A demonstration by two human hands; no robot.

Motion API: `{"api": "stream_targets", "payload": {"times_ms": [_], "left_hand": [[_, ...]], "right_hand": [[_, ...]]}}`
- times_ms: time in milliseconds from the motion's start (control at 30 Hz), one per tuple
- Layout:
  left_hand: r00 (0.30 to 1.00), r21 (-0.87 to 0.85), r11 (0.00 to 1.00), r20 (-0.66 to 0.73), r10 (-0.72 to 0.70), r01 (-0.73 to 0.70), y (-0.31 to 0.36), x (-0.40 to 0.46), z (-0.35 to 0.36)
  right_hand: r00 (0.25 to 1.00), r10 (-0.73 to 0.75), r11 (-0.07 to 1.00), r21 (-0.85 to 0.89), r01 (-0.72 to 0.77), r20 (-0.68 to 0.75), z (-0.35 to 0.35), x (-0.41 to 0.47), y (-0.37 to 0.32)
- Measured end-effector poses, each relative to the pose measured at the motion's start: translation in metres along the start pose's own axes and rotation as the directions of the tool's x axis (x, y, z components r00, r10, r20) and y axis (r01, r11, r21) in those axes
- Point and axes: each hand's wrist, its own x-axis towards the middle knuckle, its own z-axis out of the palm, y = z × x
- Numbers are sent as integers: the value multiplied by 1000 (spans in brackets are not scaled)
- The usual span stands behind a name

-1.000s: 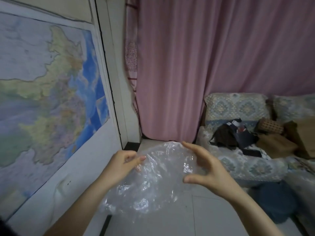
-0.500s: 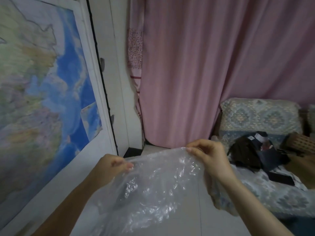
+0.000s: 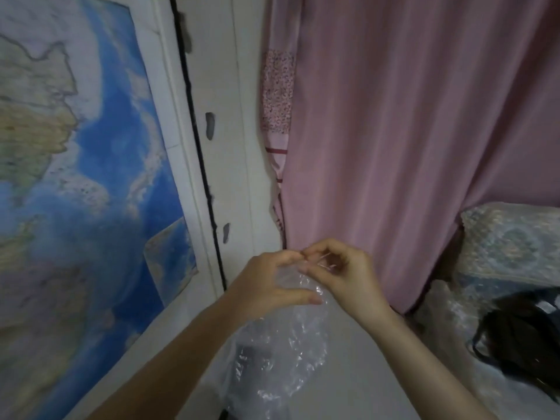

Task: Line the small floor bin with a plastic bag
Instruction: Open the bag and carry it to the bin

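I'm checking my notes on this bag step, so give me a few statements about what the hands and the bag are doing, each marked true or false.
1. Both hands pinch the clear plastic bag at its top edge. True.
2. The left hand and right hand are far apart. False: their fingertips nearly meet.
3. The bag hangs below the hands. True.
4. The bag already lines a bin. False: no bin shows.
5. A wall map hangs to the left. True.

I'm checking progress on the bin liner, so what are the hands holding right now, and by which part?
Both the left hand and right hand pinch the clear plastic bag at its top edge; the rest hangs below.
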Motion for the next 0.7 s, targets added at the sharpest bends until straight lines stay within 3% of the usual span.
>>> {"api": "stream_targets", "payload": {"times_ms": [100,233,367,467,533,700], "left_hand": [[977,87,994,-206,-45,65,-25,23,-11],[912,19,989,-389,-127,146,-52,49,-28],[807,-81,972,-545,-228,221,-68,69,-42],[705,-306,929,-612,-359,207,-76,71,-49],[628,-350,909,-661,-410,226,-80,69,-49],[376,-422,860,-776,-506,286,-89,52,-45]], "right_hand": [[996,-28,989,146,15,86,13,45,19],[936,-74,962,271,-24,344,21,107,56],[664,-66,985,155,-76,745,31,171,103],[530,-114,988,153,-30,840,44,203,125],[518,-191,978,209,23,834,54,215,133],[615,-249,955,297,26,748,72,235,143]]}}
